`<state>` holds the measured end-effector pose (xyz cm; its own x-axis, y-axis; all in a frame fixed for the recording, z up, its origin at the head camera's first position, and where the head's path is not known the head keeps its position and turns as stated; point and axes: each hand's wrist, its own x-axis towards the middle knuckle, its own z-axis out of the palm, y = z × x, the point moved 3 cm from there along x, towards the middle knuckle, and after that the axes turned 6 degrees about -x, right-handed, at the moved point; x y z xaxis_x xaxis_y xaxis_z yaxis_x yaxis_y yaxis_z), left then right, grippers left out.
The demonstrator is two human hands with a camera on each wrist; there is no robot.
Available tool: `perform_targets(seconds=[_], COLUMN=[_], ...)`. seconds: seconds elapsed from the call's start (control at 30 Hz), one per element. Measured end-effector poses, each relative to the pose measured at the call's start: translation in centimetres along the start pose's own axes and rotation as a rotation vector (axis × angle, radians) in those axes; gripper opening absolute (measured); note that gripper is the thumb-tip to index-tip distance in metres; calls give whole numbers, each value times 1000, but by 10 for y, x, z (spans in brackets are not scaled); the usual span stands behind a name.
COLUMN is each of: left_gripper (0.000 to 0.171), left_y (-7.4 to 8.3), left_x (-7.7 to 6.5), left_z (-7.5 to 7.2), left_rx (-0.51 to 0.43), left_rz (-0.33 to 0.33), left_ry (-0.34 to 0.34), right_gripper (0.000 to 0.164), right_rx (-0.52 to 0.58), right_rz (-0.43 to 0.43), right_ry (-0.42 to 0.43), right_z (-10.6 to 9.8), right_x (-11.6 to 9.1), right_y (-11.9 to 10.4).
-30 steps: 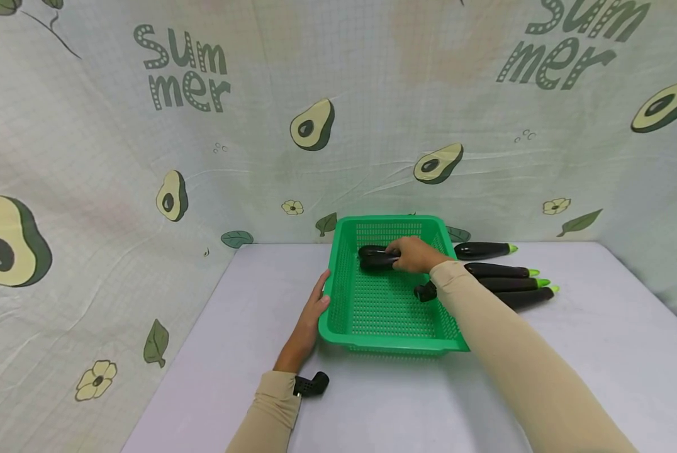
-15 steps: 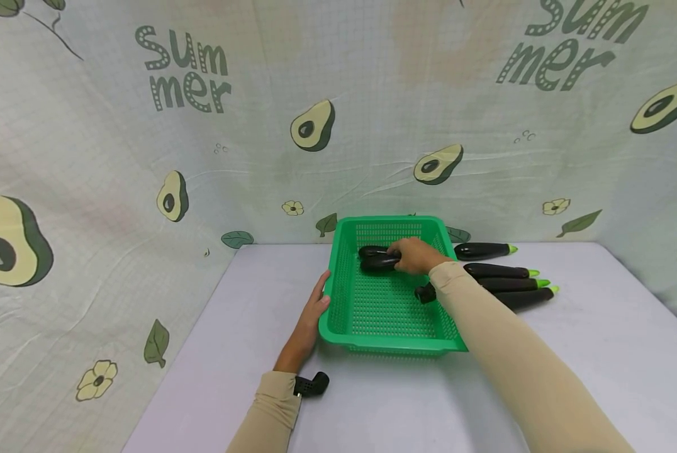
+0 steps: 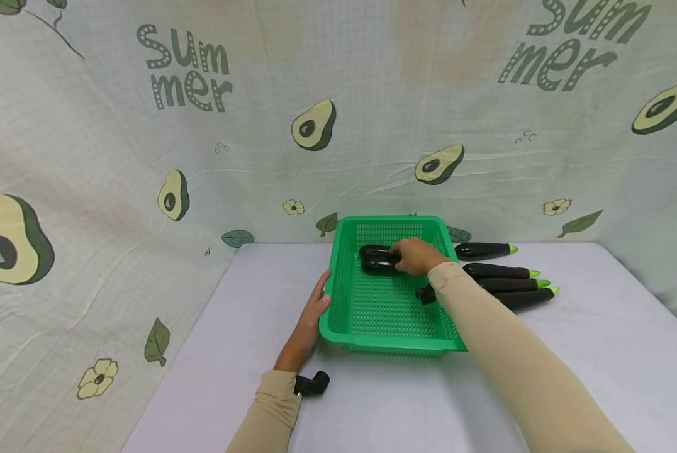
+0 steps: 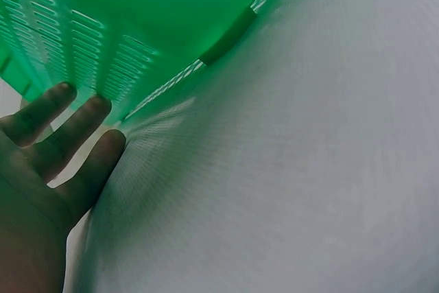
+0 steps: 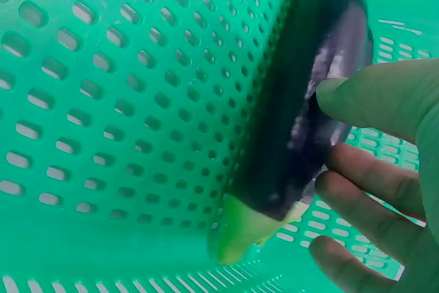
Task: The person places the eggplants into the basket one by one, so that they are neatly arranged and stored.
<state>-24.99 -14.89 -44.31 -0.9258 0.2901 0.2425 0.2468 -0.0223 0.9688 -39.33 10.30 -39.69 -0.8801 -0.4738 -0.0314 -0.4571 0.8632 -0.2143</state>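
Two dark purple eggplants lie side by side in a green perforated basket: a rear eggplant and a front eggplant. My right hand reaches into the basket over their right ends. In the right wrist view, its thumb overlaps the nearer eggplant, with loosely extended, spread fingers beside it. Green stem caps show at the lower ends there. My left hand rests against the basket's left outer side. Its fingers are extended and touch the slotted wall in the left wrist view.
Several more eggplants lie on the white table to the right of the basket, partly hidden behind the right sleeve. A patterned cloth with avocado prints hangs behind the table. Each wrist carries a small black camera.
The front eggplant has shifted very slightly right and toward me, along with my right fingers, showing a bit more of the rear one. My left hand and the basket stay in place.
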Motion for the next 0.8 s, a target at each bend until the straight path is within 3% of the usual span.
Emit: perform_targets(seconds=[0.13, 0.27, 0.4, 0.63, 0.8], left_gripper=[58, 56, 56, 56, 57], left_y=[-18, -31, -32, -33, -32], left_x=[4, 7, 7, 9, 8], left_z=[-3, -6, -6, -8, -6], left_rx=[-5, 18, 27, 24, 31], left_rz=[12, 32, 37, 42, 33], left_ry=[16, 39, 44, 47, 43], right_gripper=[39, 40, 41, 41, 45], right_rx=[31, 188, 353, 443, 518], right_rz=[-15, -50, -53, -69, -34], right_ry=[15, 69, 108, 146, 156], right_z=[-1, -7, -20, -42, -54], right_x=[0, 0, -7, -25, -37], right_y=[1, 6, 10, 10, 17])
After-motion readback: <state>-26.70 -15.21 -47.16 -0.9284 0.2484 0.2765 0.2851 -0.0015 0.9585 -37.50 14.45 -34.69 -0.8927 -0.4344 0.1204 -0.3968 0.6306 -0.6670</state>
